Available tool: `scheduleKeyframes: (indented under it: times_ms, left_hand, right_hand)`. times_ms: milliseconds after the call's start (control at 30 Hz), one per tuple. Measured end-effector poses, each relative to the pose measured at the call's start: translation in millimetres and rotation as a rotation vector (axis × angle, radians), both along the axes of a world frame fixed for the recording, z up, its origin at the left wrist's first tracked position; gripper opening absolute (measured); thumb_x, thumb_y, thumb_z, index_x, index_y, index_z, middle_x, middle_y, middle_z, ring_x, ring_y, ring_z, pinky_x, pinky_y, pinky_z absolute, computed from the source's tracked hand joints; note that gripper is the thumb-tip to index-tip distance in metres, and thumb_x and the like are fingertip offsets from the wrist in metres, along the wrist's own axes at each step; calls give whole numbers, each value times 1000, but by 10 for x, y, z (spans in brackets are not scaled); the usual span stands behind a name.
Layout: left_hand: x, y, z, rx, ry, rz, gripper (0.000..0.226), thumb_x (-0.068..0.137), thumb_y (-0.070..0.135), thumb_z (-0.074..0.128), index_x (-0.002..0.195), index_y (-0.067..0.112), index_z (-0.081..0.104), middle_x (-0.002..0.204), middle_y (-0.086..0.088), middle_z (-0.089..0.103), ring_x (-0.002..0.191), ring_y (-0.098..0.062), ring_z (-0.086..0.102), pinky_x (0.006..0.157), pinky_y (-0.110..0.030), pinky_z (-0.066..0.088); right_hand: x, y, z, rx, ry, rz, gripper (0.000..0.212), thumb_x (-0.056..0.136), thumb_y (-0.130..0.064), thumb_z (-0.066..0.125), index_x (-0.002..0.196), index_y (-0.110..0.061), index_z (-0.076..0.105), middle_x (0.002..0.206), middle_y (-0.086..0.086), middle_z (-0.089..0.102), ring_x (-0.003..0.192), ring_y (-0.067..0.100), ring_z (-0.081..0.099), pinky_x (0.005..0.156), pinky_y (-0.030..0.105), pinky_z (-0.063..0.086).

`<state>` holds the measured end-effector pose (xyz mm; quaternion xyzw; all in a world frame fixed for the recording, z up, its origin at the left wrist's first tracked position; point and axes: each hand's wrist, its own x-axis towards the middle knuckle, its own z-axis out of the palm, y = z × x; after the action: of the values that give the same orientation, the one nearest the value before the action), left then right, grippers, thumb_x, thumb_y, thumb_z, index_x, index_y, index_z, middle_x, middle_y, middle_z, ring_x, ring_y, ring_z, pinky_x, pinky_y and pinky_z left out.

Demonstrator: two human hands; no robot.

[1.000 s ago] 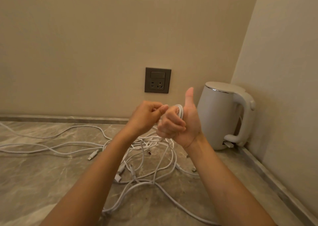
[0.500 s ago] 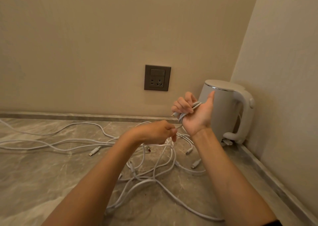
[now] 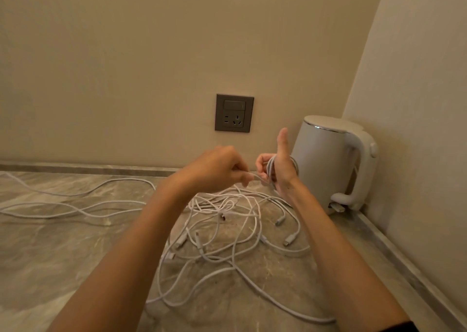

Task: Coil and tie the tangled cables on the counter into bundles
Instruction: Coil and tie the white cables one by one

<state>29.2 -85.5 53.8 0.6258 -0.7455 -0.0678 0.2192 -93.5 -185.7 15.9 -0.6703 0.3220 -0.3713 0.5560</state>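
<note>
Cables [image 3: 227, 230] lie in one loose white tangle on the surface [image 3: 63, 256], left of and in front of the kettle [image 3: 326, 160], with long runs trailing far left of it. Since half a second ago your right hand [image 3: 281, 177], just left of the kettle, has turned thumb-up again. The coil [image 3: 271, 167] now wraps round the palm, fingers curled over it, so that grip is clamped on the coil. Your left hand [image 3: 214, 170] has come up from lower down to sit beside the right hand, on the side away from the kettle. Its grip is pinched on the strand [image 3: 255, 176] feeding the coil. So winding is under way: first bundle only started, no tie yet, most of the tangle untouched. Counts: one kettle, one wall socket [image 3: 234, 113] up-left of the kettle, two hands, one coil, roughly seven plug ends showing. Number of separate cables: cannot tell.
</note>
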Motion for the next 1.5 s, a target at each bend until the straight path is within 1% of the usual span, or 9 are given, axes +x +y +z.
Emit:
scheduleKeyframes:
  times_ms: [167, 300, 433, 600, 833, 1033, 1167, 1367, 1500]
  left_hand:
    - [67, -4, 5, -169, 101, 44, 20, 85, 30, 63, 83, 13, 73, 58, 4, 60, 44, -4, 40, 47, -15, 31]
    - [148, 24, 59, -334, 196, 62, 28, 74, 41, 66, 76, 14, 73, 59, -4, 63, 45, -8, 40, 48, -17, 35]
    - [197, 35, 78, -379, 262, 59, 46, 65, 54, 56, 75, 13, 73, 61, -11, 65, 48, -14, 41, 54, -29, 40]
    - [211, -11, 26, -334, 400, 58, 22, 80, 36, 62, 69, 18, 69, 53, -1, 56, 52, -12, 43, 55, -25, 38]
    - [210, 52, 52, -388, 533, -30, 19, 84, 21, 63, 66, 14, 67, 45, 10, 50, 42, 0, 40, 45, -8, 30]
    - [306, 46, 12, -20, 301, 6, 23, 85, 22, 62, 63, 16, 64, 46, 8, 53, 42, 0, 42, 48, -15, 36]
    - [429, -34, -47, 179, -65, 325, 21, 93, 26, 54, 85, 12, 67, 81, -3, 66, 72, -14, 59, 64, -26, 46]
    - [284, -24, 63, -291, 303, 243, 43, 98, 18, 42, 140, 15, 37, 145, -3, 39, 136, -15, 32, 108, -28, 24]
    - [144, -8, 78, -315, 405, -1, 34, 100, 22, 36, 127, 13, 54, 128, 1, 55, 126, -9, 45, 103, -21, 36]
  right_hand:
    - [21, 41, 34, 102, 169, 286, 90, 58, -87, 3, 54, -8, 44, 48, 5, 40, 40, 13, 33, 42, 20, 30]
    - [33, 97, 23, 172, 301, 558, 94, 66, -84, -12, 53, -7, 41, 44, 2, 38, 41, 13, 30, 46, 23, 29]
    - [44, 162, 46, 192, 304, 734, 95, 68, -84, -14, 48, -9, 41, 42, 2, 35, 40, 13, 26, 45, 22, 26]
    - [73, 221, 50, 301, 123, 898, 93, 68, -85, -6, 45, -9, 41, 37, -1, 35, 34, 10, 28, 42, 21, 22]
    - [166, 145, -15, 277, 26, 443, 95, 78, -80, -4, 46, -8, 49, 38, 0, 38, 37, 12, 29, 44, 22, 30]
    - [53, -43, -85, 355, -564, -26, 84, 97, -59, 22, 40, -4, 52, 31, -2, 28, 30, 9, 23, 41, 20, 21]
    - [1, 37, 2, 403, -629, 295, 88, 97, -58, 9, 38, -6, 49, 28, -5, 23, 27, 7, 19, 39, 15, 20]
    - [157, 256, -14, 493, -440, 1042, 90, 95, -59, 2, 56, -4, 61, 37, -5, 32, 35, 9, 26, 43, 18, 26]
    - [299, 435, -24, 639, -455, 1392, 89, 94, -62, 10, 67, 5, 63, 39, -2, 25, 35, 9, 17, 47, 20, 29]
